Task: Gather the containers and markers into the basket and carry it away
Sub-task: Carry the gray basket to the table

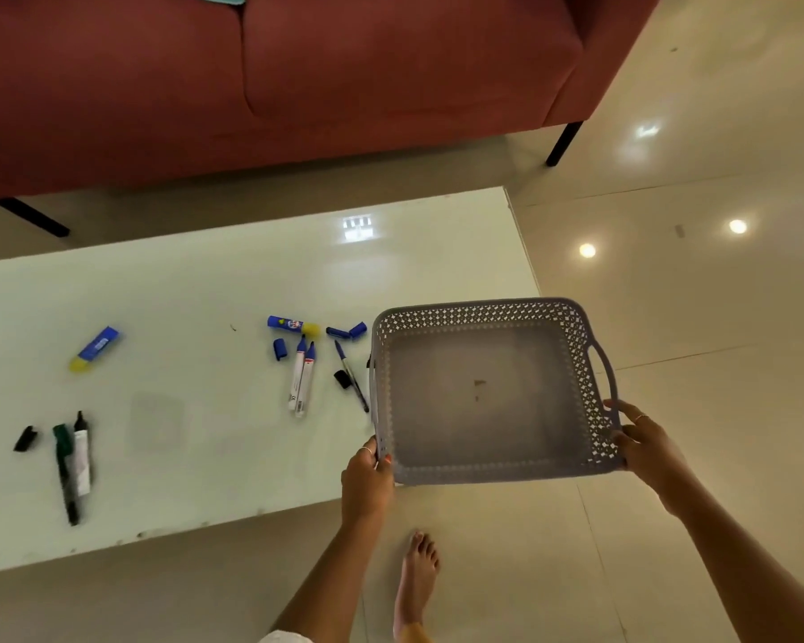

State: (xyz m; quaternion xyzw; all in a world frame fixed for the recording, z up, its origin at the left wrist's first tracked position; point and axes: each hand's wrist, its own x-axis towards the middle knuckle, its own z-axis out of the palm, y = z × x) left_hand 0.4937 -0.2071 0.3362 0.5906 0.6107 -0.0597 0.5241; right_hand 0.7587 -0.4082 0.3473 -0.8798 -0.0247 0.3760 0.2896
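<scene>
Holding the grey perforated basket at its two near corners: left hand clamps the near-left corner, thumb inside the wall and fingers outside; right hand clamps the near-right corner just below the side handle, fingers curled over the rim. Basket interior holds nothing but a small brown fleck on its floor. It sits over the right end of the white glossy table, its near edge overhanging the table front; whether it rests on the table or is lifted off cannot be told.

Items on the table, all outside the basket:
- Just left of the basket wall: thin black pen, a black cap touching it, and two blue caps beyond.
- Two blue-tipped white markers lying side by side, uncapped; one loose blue cap beside their tips.
- Blue-and-yellow glue stick just beyond the markers.
- Second blue-and-yellow glue stick, well apart to the left.
- Far left: green marker and black-tipped white marker touching; loose black cap beside them.

Surroundings: red sofa beyond the table; bare foot on the tiled floor below the basket.
</scene>
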